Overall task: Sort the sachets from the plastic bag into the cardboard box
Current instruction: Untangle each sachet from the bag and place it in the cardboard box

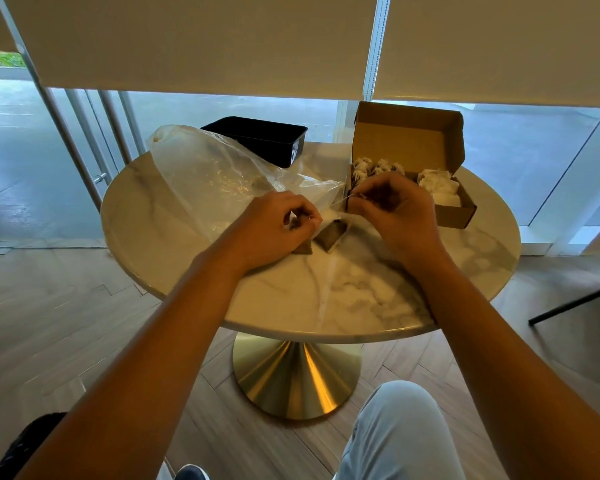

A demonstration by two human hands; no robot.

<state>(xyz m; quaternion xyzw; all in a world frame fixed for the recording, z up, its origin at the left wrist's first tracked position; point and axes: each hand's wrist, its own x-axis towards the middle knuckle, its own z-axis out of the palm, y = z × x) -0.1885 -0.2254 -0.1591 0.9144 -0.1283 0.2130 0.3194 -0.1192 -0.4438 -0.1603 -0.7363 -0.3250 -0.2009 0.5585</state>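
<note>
A clear plastic bag (208, 174) lies crumpled on the round marble table (361, 299), its mouth toward me. The cardboard box (409, 140) stands open at the right rear, with brown sachets (374, 166) in its left part and white ones (437, 183) in its right. My left hand (274, 230) pinches a thin string and a small brown sachet (302, 250) beneath it. A second brown sachet (331, 235) lies between my hands. My right hand (395, 209) is closed on the string's other end, just in front of the box. The string runs taut between both hands.
A black rectangular plastic tray (260, 136) sits at the table's far side behind the bag. The table has a gold pedestal base (291, 372). A dark metal leg (575, 299) slants in at the right. My knee (395, 431) is below the table edge.
</note>
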